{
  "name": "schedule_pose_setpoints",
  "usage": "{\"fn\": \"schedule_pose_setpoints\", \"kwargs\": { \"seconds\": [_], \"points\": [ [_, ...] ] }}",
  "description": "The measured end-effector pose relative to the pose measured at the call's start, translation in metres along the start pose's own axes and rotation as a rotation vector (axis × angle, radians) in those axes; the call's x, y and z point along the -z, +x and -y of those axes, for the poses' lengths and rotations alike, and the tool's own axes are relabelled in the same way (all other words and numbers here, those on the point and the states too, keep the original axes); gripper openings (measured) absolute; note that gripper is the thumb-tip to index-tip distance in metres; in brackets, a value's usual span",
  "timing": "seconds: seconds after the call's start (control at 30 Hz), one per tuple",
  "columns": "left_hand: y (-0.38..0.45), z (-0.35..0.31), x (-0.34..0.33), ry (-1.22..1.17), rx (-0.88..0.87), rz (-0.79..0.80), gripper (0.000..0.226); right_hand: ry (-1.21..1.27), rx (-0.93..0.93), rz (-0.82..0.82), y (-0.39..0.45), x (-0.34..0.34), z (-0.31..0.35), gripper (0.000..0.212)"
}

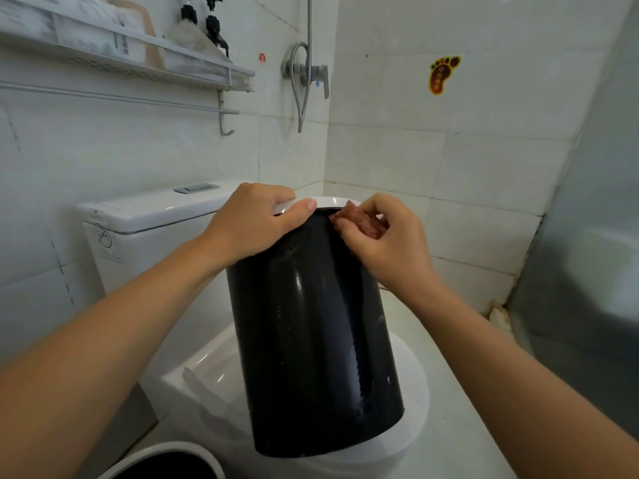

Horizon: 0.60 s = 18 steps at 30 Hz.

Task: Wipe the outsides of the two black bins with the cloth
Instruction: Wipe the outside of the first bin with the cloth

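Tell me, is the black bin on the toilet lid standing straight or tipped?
Tipped: the black bin leans on the toilet lid, the left hand gripping its white rim.

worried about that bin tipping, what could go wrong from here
1. The black bin stands tilted on the closed toilet lid, steadied only by the left hand gripping its white rim; a hard push could slide it off.
2. The right hand pinches a small bunched cloth near the rim; it may slip out.
3. The second bin sits below and could get knocked.
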<state>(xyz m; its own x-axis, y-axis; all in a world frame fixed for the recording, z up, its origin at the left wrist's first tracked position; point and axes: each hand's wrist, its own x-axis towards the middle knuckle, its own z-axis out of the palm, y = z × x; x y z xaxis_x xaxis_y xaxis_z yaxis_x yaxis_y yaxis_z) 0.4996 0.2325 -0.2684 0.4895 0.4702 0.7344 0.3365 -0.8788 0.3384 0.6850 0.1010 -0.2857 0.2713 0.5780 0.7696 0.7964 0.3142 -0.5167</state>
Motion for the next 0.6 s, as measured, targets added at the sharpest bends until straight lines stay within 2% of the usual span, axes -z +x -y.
{"fn": "schedule_pose_setpoints", "kwargs": {
  "seconds": [0.2, 0.33, 0.4, 0.5, 0.6],
  "points": [
    [-0.006, 0.01, 0.004, 0.01, 0.045, -0.023, 0.062, 0.093, 0.136, 0.135, -0.076, 0.013, -0.012, 0.025],
    [-0.006, 0.007, 0.002, -0.051, 0.007, -0.052, 0.058, 0.005, 0.164, 0.208, -0.08, 0.018, -0.013, 0.029],
    [-0.004, 0.002, -0.002, -0.055, -0.032, -0.061, 0.059, -0.05, 0.168, 0.152, -0.059, 0.014, -0.008, 0.03],
    [-0.002, -0.002, -0.006, -0.036, -0.03, -0.038, 0.066, -0.06, 0.068, 0.01, -0.026, 0.009, -0.005, 0.031],
    [0.002, -0.004, -0.002, -0.041, -0.014, 0.027, 0.061, -0.062, 0.044, -0.022, -0.02, 0.008, -0.009, 0.028]
  ]
}}
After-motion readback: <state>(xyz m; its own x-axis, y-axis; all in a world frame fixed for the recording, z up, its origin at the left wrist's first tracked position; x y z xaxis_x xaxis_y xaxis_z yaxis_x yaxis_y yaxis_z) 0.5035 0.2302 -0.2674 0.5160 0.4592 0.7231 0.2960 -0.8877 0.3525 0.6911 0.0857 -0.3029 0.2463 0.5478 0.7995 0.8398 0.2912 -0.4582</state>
